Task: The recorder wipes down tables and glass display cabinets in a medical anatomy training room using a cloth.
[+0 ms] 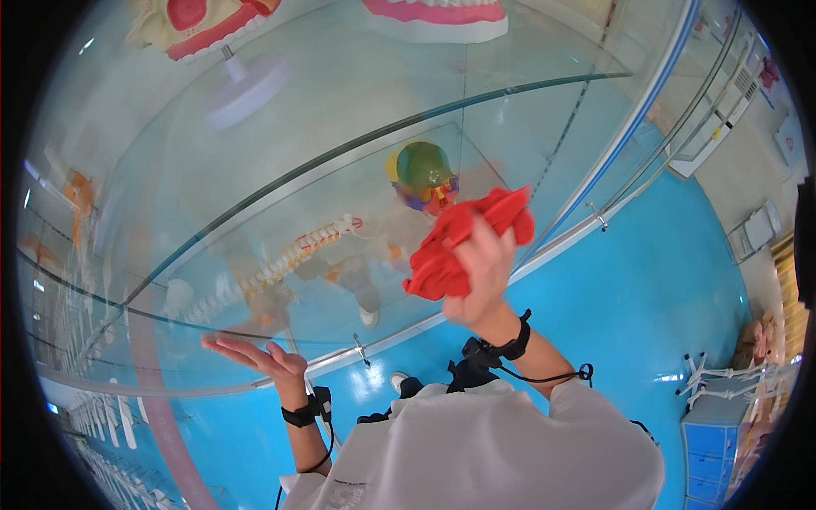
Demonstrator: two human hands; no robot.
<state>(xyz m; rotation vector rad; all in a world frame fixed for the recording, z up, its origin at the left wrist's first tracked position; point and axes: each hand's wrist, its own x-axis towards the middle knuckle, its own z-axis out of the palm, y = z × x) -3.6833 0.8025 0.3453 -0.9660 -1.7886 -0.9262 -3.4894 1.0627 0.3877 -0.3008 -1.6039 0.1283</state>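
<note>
My right hand (480, 276) grips a bunched red cloth (438, 255) against or just above the glass of a display case (297, 153). My left hand (259, 357) is open, fingers stretched out flat and palm up, at the front edge of the glass. Seen through the glass are a skull model with a green and yellow top (422, 170) and a spine model (314, 242). Farther back are a large teeth model (433, 21) and another jaw model (200, 30) near a white stand (242, 93).
The case's metal front rail (544, 255) runs above a blue floor (637, 289). On the right are a folding chair (752, 229), white skeleton-like models (731, 374) and a blue cabinet (710, 450). More white models (119, 416) line the far left.
</note>
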